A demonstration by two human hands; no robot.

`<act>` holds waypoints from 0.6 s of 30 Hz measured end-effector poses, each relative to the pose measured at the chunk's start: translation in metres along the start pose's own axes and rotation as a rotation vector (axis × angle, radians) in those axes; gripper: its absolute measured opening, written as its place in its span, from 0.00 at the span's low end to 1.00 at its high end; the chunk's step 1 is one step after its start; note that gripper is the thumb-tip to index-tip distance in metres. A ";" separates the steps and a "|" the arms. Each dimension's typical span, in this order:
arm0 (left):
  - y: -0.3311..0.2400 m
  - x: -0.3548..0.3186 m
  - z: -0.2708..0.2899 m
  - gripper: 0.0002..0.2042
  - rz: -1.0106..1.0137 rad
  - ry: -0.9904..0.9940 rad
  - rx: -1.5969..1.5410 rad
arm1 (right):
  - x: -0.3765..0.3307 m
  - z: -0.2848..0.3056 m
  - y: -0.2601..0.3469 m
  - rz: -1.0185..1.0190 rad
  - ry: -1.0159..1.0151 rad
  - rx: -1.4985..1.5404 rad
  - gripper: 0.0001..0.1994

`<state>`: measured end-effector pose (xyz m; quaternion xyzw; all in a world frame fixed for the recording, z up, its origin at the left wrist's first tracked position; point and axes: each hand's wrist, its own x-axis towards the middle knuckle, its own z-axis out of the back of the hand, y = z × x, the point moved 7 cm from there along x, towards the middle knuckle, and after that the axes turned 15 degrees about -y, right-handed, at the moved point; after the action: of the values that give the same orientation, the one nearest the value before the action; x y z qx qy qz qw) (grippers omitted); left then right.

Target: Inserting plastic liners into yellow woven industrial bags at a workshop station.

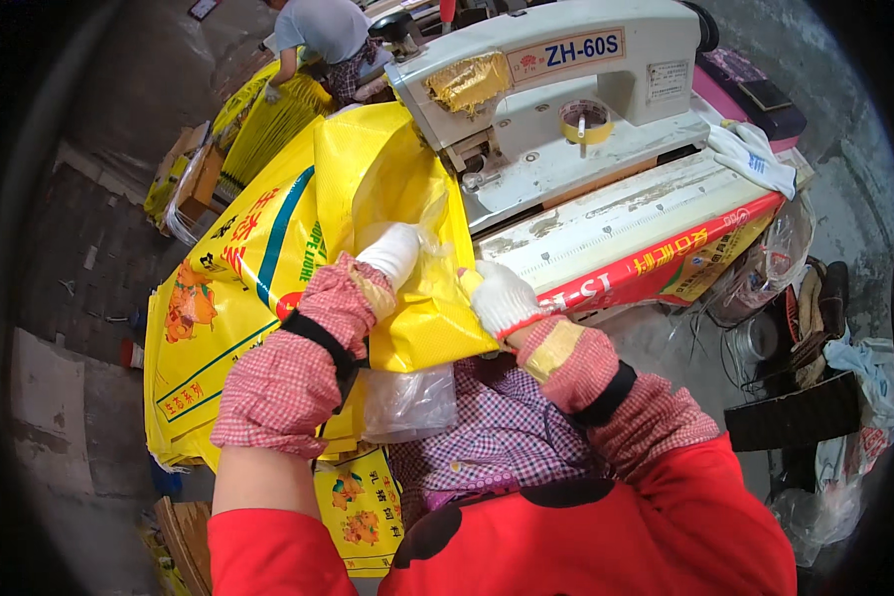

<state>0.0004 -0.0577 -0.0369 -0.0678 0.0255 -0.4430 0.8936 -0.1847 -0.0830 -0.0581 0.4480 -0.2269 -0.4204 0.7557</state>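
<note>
A large yellow woven sack (238,268) with printed pictures and a teal stripe lies over the left side and up against the machine. Its mouth gapes toward me, and a clear plastic liner (429,236) shows inside. My left hand (391,252), in a white knit glove, reaches into that mouth; its fingertips are hidden against the liner. My right hand (502,298), gloved too, pinches the sack's right edge, thumb and fingers closed on it. More clear plastic film (409,405) hangs below the sack, above my lap.
A pale industrial sewing machine (566,109) stands just beyond my hands, a tape roll (586,121) on its bed. A white glove (753,157) lies on the table's right end. Another person (328,40) bends over stacked yellow sacks (268,129) at far left. Plastic bags (815,512) lie lower right.
</note>
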 end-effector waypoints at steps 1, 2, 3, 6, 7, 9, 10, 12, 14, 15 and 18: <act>0.015 0.001 0.003 0.21 0.160 -0.068 -0.180 | -0.006 -0.001 -0.003 -0.017 0.012 -0.006 0.23; 0.035 0.001 0.002 0.22 0.344 -0.096 -0.361 | -0.011 -0.003 -0.005 -0.032 0.026 -0.013 0.23; 0.043 0.006 0.002 0.22 0.293 -0.098 -0.387 | -0.016 -0.003 -0.005 -0.018 0.009 -0.017 0.22; 0.062 0.034 0.013 0.15 0.072 -0.189 -0.150 | -0.023 -0.004 -0.006 -0.031 0.021 0.075 0.23; 0.063 0.040 0.017 0.13 -0.017 -0.239 -0.013 | -0.023 -0.006 -0.006 -0.021 0.055 0.039 0.23; 0.055 0.046 0.029 0.10 -0.214 -0.407 0.175 | -0.019 -0.006 -0.006 -0.016 0.127 -0.031 0.24; 0.054 0.048 0.026 0.11 -0.212 -0.331 0.178 | -0.016 -0.004 -0.004 -0.005 0.158 -0.034 0.25; 0.046 0.045 0.024 0.13 -0.199 -0.186 0.151 | -0.008 -0.002 0.000 -0.003 0.233 -0.054 0.25; 0.034 0.039 0.033 0.12 -0.186 -0.113 0.133 | 0.009 0.014 0.007 -0.005 0.025 -0.100 0.25; 0.029 0.035 0.041 0.12 -0.181 -0.085 0.125 | 0.016 0.022 0.011 -0.018 -0.082 -0.090 0.25; -0.006 0.019 0.086 0.15 -0.373 -0.425 -0.084 | 0.028 0.028 0.027 0.003 -0.171 -0.083 0.26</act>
<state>0.0163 -0.0676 0.0498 -0.1997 -0.1570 -0.5740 0.7785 -0.1784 -0.1137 -0.0217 0.3783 -0.2736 -0.4650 0.7522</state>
